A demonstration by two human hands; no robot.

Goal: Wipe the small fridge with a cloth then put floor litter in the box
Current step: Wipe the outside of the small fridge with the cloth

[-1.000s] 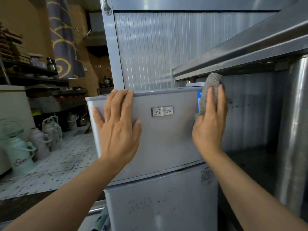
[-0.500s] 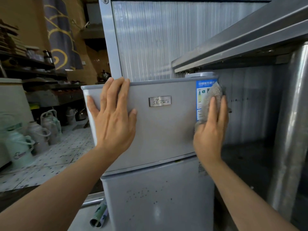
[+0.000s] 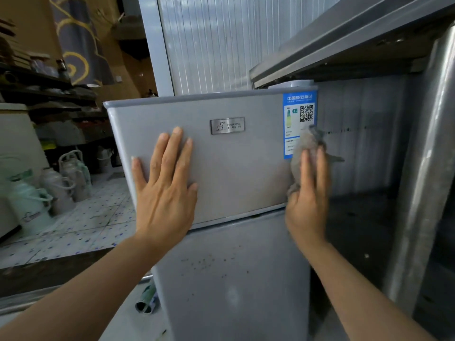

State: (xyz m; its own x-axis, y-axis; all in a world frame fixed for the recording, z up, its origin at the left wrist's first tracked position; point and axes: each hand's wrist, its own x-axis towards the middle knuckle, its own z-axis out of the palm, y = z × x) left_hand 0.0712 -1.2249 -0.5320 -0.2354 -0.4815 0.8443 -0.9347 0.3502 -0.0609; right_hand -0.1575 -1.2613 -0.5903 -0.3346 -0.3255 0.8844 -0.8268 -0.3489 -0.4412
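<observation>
Grey metal fills my view: the small fridge (image 3: pixel 234 168), upper door carrying a steel badge (image 3: pixel 227 125) reading "XIAOYAPAI" as best I can tell. My left hand (image 3: pixel 167 190) lies flat and open on that door. My right hand (image 3: pixel 306 200) presses the grey cloth (image 3: pixel 305 146) against the door's right edge, overlapping a blue label (image 3: pixel 299 112) with a QR code.

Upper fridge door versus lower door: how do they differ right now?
The upper door carries a metal nameplate and a blue energy label; the lower door has neither. The upper door looks mostly clean, while the lower door shows dark specks. The left hand lies flat on the upper door and the right hand presses the cloth at its right edge; nothing touches the lower door. Both are plain grey.
</observation>
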